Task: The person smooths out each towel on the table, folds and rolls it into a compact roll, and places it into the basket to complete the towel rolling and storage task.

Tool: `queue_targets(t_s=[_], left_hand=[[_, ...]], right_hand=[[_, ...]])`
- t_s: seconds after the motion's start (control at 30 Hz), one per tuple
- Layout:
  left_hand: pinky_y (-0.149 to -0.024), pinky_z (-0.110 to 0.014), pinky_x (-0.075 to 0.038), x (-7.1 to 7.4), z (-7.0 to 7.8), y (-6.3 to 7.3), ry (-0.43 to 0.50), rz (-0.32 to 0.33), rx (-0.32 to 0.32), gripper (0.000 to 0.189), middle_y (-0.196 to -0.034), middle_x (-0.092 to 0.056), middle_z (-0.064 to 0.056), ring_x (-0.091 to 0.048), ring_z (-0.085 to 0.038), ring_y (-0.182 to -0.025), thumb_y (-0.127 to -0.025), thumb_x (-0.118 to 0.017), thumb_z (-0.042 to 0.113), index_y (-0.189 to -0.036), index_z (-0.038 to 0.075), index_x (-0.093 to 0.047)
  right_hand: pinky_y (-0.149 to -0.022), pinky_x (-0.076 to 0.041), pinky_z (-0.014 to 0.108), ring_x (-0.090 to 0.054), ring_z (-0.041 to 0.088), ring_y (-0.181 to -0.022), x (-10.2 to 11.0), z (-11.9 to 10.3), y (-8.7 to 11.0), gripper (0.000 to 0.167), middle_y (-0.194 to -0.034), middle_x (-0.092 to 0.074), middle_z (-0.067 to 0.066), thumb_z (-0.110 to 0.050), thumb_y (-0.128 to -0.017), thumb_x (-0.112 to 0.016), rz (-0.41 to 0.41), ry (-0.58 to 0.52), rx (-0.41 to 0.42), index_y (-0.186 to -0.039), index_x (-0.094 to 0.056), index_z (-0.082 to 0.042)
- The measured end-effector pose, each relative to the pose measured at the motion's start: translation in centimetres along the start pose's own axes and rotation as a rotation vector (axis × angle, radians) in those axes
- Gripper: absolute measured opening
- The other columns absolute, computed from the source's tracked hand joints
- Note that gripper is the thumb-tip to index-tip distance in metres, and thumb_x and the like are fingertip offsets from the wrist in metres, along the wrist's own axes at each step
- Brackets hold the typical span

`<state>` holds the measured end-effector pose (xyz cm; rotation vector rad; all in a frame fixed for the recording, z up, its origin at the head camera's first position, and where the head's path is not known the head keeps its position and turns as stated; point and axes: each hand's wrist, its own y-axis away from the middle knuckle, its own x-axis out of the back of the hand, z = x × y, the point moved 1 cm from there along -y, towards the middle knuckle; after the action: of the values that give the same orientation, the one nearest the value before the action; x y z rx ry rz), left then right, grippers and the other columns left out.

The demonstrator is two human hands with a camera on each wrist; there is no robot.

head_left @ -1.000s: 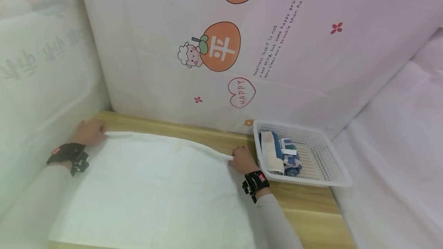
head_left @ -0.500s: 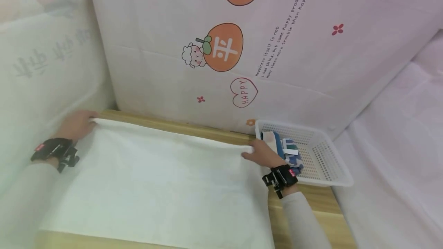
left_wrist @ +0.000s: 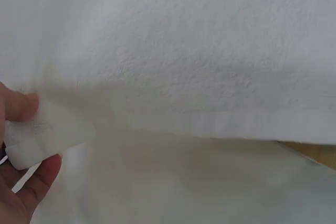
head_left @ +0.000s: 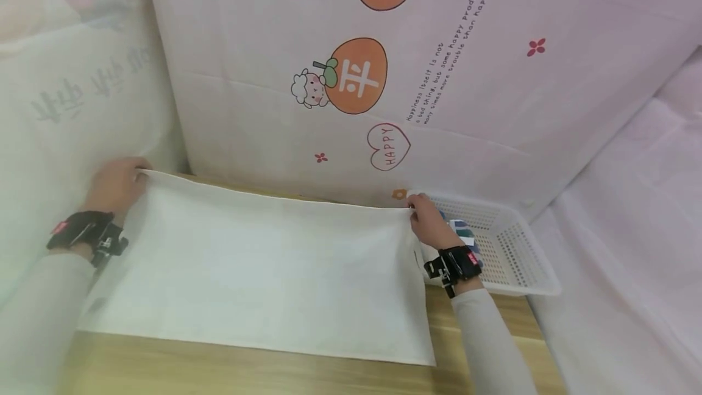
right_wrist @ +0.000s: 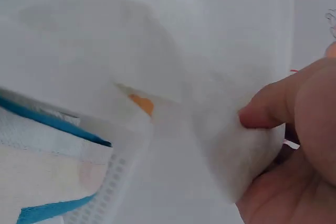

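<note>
A white towel (head_left: pixel 263 273) hangs spread between my two hands, its lower edge lying on the wooden table (head_left: pixel 219 370). My left hand (head_left: pixel 117 185) pinches the towel's upper left corner (left_wrist: pixel 31 129). At the upper right corner (right_wrist: pixel 236 156), my right hand (head_left: pixel 430 221) pinches the cloth just in front of a white plastic basket (head_left: pixel 515 249). Thumb and fingers of each hand close on the cloth in the wrist views.
The white basket holds folded blue and white cloths (head_left: pixel 466 239), also seen in the right wrist view as blue-edged cloth (right_wrist: pixel 47 124). A printed sheet (head_left: pixel 384 78) with orange fruit drawings covers the wall behind. White sheeting drapes the left and right sides.
Both hands have lifted the towel's far edge up and apart, pulling it taut. The right hand moved right, in front of the basket; the towel's near edge slid away from me.
</note>
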<state>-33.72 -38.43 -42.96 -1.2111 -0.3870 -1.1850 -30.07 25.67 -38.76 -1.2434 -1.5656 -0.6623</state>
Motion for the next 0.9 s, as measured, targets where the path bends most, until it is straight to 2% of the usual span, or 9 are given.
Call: queue_targets(t_s=[0.13,0.3,0.4,0.5,0.6,0.67,0.77,0.83,0.9], left_hand=[[-0.081,-0.056,-0.043,1.0,0.6,1.8,0.047,0.002,0.016,0.015,-0.101,-0.068,-0.031,-0.061,-0.05,-0.094,-0.088,-0.061,-0.002,-0.101,-0.006,-0.067],[-0.075,-0.03,-0.041,1.1,0.2,6.2,0.075,-0.003,0.046,0.016,-0.103,-0.069,-0.029,-0.063,-0.045,-0.093,-0.084,-0.065,-0.002,-0.1,-0.002,-0.067],[-0.069,-0.02,-0.037,0.7,-0.8,9.1,0.066,-0.012,0.042,0.013,-0.098,-0.072,-0.024,-0.064,-0.017,-0.083,-0.083,-0.069,0.0,-0.095,0.003,-0.067],[-0.068,-0.019,-0.038,0.3,-1.7,11.8,0.07,-0.015,0.029,0.009,-0.095,-0.072,-0.022,-0.043,0.017,-0.084,-0.083,-0.07,0.0,-0.091,0.004,-0.069],[-0.069,-0.017,-0.037,0.2,-2.1,13.9,0.097,-0.004,0.035,0.01,-0.093,-0.072,-0.019,-0.028,0.03,-0.092,-0.082,-0.069,-0.004,-0.09,0.002,-0.068],[-0.07,-0.016,-0.036,0.0,-2.3,15.1,0.123,0.017,0.051,0.013,-0.091,-0.072,0.003,-0.028,0.03,-0.092,-0.08,-0.069,-0.006,-0.09,0.003,-0.068],[-0.063,-0.015,-0.038,-0.4,-2.2,17.1,0.153,0.03,0.055,0.02,-0.089,-0.057,0.031,-0.04,0.021,-0.077,-0.075,-0.07,-0.009,-0.089,0.006,-0.067],[-0.061,-0.015,-0.039,-0.8,-2.2,18.2,0.15,0.018,0.041,0.023,-0.09,-0.054,0.035,-0.044,0.016,-0.073,-0.071,-0.071,-0.009,-0.087,0.008,-0.068],[-0.059,-0.013,-0.039,-1.1,-2.0,19.0,0.137,-0.003,0.023,0.025,-0.085,-0.062,0.025,-0.047,0.014,-0.07,-0.068,-0.072,-0.01,-0.085,0.008,-0.069]], right_hand=[[-0.083,-0.049,0.044,-0.054,0.03,-0.095,0.6,-0.9,1.5,0.016,-0.107,-0.058,0.018,0.005,-0.099,-0.056,0.049,-0.026,0.004,-0.114,-0.062,0.004],[-0.068,-0.046,0.03,-0.052,0.017,-0.077,-0.2,-1.6,4.8,0.016,-0.09,-0.062,0.004,0.001,-0.09,-0.073,0.087,-0.043,0.059,-0.105,-0.071,-0.004],[-0.067,-0.05,0.026,-0.055,0.012,-0.078,-1.4,-1.6,7.1,0.021,-0.088,-0.065,0.0,0.006,-0.084,-0.077,0.073,-0.042,0.07,-0.099,-0.074,-0.007],[-0.071,-0.056,0.029,-0.06,0.012,-0.082,-3.0,-1.3,9.5,0.027,-0.089,-0.067,0.001,0.015,-0.079,-0.076,0.053,-0.024,0.062,-0.096,-0.075,-0.007],[-0.075,-0.056,0.036,-0.06,0.014,-0.085,-3.9,-1.1,11.5,0.033,-0.088,-0.067,0.0,0.021,-0.078,-0.071,0.08,0.014,0.035,-0.091,-0.076,-0.009],[-0.077,-0.056,0.038,-0.061,0.014,-0.086,-4.4,-1.1,12.8,0.037,-0.085,-0.067,-0.003,0.024,-0.077,-0.068,0.119,0.036,0.022,-0.086,-0.075,-0.011],[-0.076,-0.055,0.038,-0.061,0.014,-0.084,-5.1,-1.2,15.1,0.042,-0.083,-0.065,-0.006,0.027,-0.075,-0.063,0.147,0.047,0.025,-0.08,-0.073,-0.014],[-0.075,-0.055,0.035,-0.062,0.013,-0.082,-6.1,-1.0,16.4,0.045,-0.082,-0.065,-0.008,0.027,-0.074,-0.062,0.132,0.035,0.027,-0.079,-0.072,-0.016],[-0.074,-0.055,0.033,-0.062,0.011,-0.081,-7.4,-0.7,17.4,0.046,-0.082,-0.064,-0.009,0.027,-0.074,-0.061,0.091,0.024,0.028,-0.08,-0.071,-0.017]])
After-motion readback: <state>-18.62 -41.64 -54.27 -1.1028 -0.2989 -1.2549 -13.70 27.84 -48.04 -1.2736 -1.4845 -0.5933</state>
